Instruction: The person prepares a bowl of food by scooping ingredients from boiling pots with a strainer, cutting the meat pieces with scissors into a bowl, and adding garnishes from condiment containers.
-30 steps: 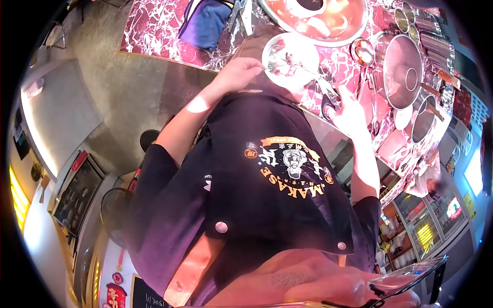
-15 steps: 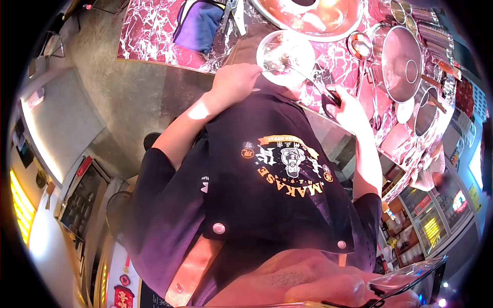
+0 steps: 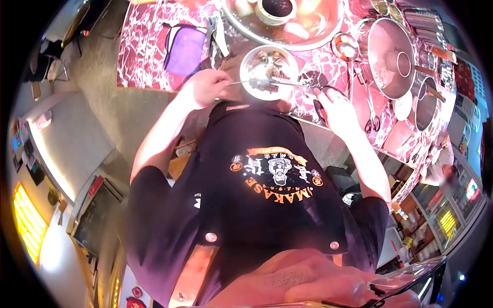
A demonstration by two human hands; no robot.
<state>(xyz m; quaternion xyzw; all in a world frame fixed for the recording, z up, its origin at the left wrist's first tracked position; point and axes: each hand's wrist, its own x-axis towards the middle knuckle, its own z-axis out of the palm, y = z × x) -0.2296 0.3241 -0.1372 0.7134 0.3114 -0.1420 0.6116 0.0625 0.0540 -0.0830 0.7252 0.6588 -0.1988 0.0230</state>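
A white bowl (image 3: 268, 91) with pieces of food in it stands at the table's front edge. My left hand (image 3: 205, 88), left of the bowl, has its fingers closed round a thin metal utensil (image 3: 244, 82) that reaches over the rim into the food. On the right, my right hand (image 3: 336, 109) grips black-handled scissors (image 3: 324, 96). Their blades point left over the bowl and meet the food near its middle. Glare hides how far the blades are apart.
Behind the bowl is a large round pot (image 3: 246, 30) of broth. To the right lie a ladle (image 3: 345, 47), a lidded pan (image 3: 382, 56) and other scissors (image 3: 374, 123). A purple cloth (image 3: 186, 50) and metal tongs (image 3: 219, 38) lie left. A person (image 3: 442, 167) is far right.
The view has shifted, so the table things sit further left. My left hand has moved away from the bowl, the utensil now showing longer. The scissors lie flatter across the bowl.
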